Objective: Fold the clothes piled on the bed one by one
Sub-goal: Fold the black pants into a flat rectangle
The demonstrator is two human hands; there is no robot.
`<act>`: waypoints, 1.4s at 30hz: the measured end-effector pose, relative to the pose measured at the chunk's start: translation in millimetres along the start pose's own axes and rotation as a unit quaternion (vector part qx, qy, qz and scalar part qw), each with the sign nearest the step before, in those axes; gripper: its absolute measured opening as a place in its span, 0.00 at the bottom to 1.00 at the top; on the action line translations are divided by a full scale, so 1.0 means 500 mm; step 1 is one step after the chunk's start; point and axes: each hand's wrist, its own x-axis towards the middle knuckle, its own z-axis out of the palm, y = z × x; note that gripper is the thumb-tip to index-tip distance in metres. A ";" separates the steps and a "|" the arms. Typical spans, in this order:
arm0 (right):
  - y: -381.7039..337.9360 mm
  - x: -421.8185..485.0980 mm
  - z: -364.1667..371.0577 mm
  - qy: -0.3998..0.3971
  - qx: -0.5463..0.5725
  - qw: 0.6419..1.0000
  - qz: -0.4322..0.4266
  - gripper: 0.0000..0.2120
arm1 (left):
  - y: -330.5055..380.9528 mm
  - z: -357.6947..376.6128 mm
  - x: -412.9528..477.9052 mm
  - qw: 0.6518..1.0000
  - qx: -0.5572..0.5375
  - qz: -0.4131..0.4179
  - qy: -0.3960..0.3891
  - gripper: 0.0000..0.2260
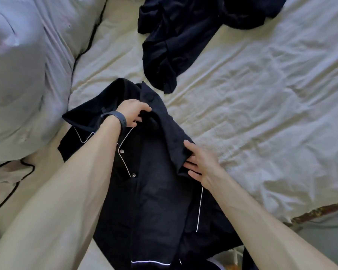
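Head view: looked down over two bare forearms onto a bed.
Shirt: a black button-front pyjama shirt with white piping (154, 201) lay front-up on the near middle of the bed, with its collar at the far end and its hem nearest the camera. Its right side was turned in over the front.
Left hand: the left hand (132, 112) was at the far end of the shirt, by the collar. Its fingers were curled tight round a bunch of the cloth, holding it.
Right hand: the right hand (200, 162) was at the right edge of the turned-in flap, thumb on top and fingers beneath, pinching the cloth in a narrow grip.
Wristband: a dark rubber wristband (115, 118) sat on the left wrist.
Buttons: two small pale round buttons (122, 151) showed along the piped front edge, left of middle.
Other clothes: a crumpled heap of dark navy garments (183, 36) lay at the far side. Its near tip was close to the shirt's collar but apart from it.
Sheet: a wrinkled cream bed sheet (261, 94) lay under everything.
Pillow: a plump pale grey pillow (23, 75) filled the far left.
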 end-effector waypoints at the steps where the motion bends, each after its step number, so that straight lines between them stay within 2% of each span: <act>1: -0.005 0.002 -0.001 0.003 0.014 1.000 0.001 0.12 | 0.005 0.001 0.004 1.000 -0.014 -0.004 -0.015 0.11; 2: -0.009 0.004 -0.002 0.006 0.035 0.999 -0.002 0.09 | 0.010 0.002 0.009 1.000 -0.021 -0.001 -0.023 0.13; 4: -0.012 0.007 -0.003 0.008 0.095 0.995 -0.011 0.04 | 0.024 0.007 0.019 1.000 -0.020 0.019 -0.014 0.11; 8: -0.002 0.011 -0.013 -0.004 0.208 0.977 -0.034 0.10 | 0.047 0.022 0.043 0.995 -0.099 0.012 0.021 0.04; 11: 0.001 0.016 -0.020 -0.006 0.267 0.963 -0.035 0.12 | 0.057 0.030 0.052 0.986 -0.167 0.014 0.011 0.07; 14: -0.001 0.023 -0.023 -0.010 0.272 0.961 -0.045 0.10 | 0.061 0.034 0.062 0.984 -0.173 0.042 0.009 0.13; 18: 0.012 0.027 -0.024 0.016 0.195 0.976 -0.096 0.09 | 0.054 0.046 0.067 0.983 -0.158 0.083 0.052 0.15; 20: 0.026 0.018 -0.025 0.032 0.099 0.983 -0.151 0.15 | 0.034 0.048 0.041 0.980 -0.100 0.126 0.118 0.17; 22: 0.045 0.003 -0.021 0.051 0.005 0.981 -0.188 0.22 | -0.015 0.056 -0.011 0.956 -0.062 0.184 0.221 0.17; 25: 0.071 -0.022 -0.010 0.115 -0.100 0.964 -0.217 0.25 | -0.151 0.100 -0.118 0.919 -0.103 0.246 0.290 0.14; 27: 0.097 -0.044 -0.002 0.156 -0.134 0.945 -0.253 0.24 | -0.275 0.140 -0.196 0.914 -0.109 0.215 0.327 0.14; 30: 0.180 -0.090 0.003 0.214 -0.187 0.904 -0.319 0.21 | -0.466 0.200 -0.304 0.925 -0.105 0.083 0.356 0.16; 32: 0.269 -0.116 0.000 0.218 -0.222 0.897 -0.315 0.17 | -0.578 0.229 -0.356 0.942 -0.070 0.013 0.328 0.17; 34: 0.361 -0.129 -0.003 0.196 -0.283 0.905 -0.252 0.15 | -0.664 0.245 -0.390 0.967 -0.024 -0.026 0.253 0.20; 35: 0.404 -0.130 -0.006 0.176 -0.336 0.903 -0.204 0.18 | -0.698 0.251 -0.402 0.977 0.000 -0.031 0.209 0.22; 38: 0.514 -0.119 -0.012 0.111 -0.510 0.852 -0.040 0.31 | -0.767 0.245 -0.416 0.991 0.023 -0.009 0.131 0.21; 40: 0.567 -0.105 -0.012 0.107 -0.560 0.821 0.013 0.34 | -0.790 0.226 -0.407 0.997 0.023 -0.007 0.079 0.17; 41: 0.590 -0.095 -0.012 0.103 -0.539 0.836 0.013 0.32 | -0.800 0.217 -0.400 0.999 0.016 -0.007 0.040 0.16; 42: 0.610 -0.086 -0.008 0.095 -0.483 0.870 0.003 0.28 | -0.809 0.209 -0.394 1.000 0.015 0.001 0.007 0.14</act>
